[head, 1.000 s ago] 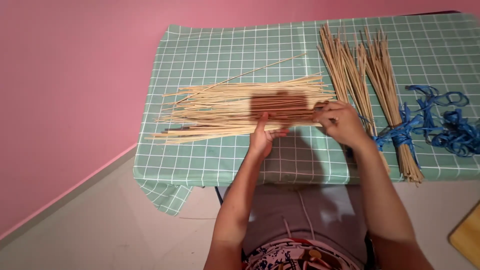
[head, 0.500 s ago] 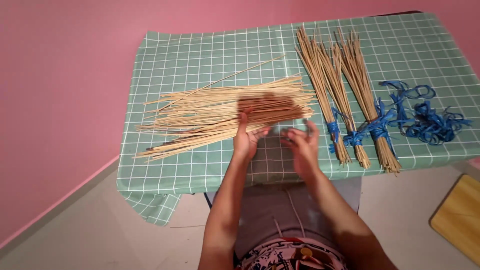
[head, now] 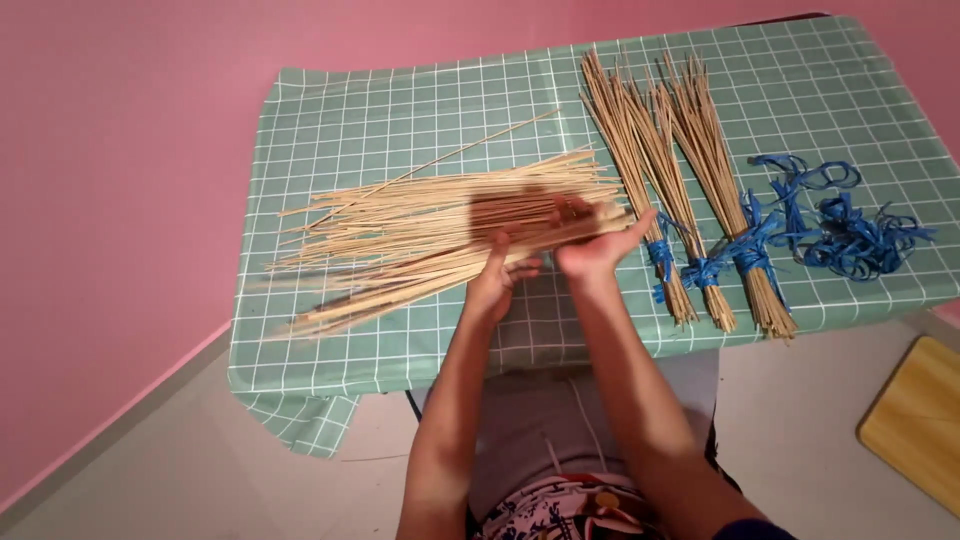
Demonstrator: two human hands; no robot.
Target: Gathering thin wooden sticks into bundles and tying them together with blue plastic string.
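Note:
A loose pile of thin bamboo sticks [head: 420,225] lies across a table with a green checked cloth [head: 400,110]. My left hand [head: 497,278] is at the pile's near edge, fingers up against the sticks, some of which look lifted and blurred at the lower left. My right hand [head: 597,245] cups the right ends of the sticks, palm toward them. To the right lie three stick bundles [head: 680,170] tied with blue ribbon.
A heap of loose blue ribbon strips [head: 850,230] sits on the cloth at the right. A wooden board [head: 915,425] shows at the lower right, on the floor side. A pink wall runs along the left and back.
My right hand has moved from in front of the pile up against the sticks' right ends. The near sticks have shifted and lifted at the left. The view drifted slightly.

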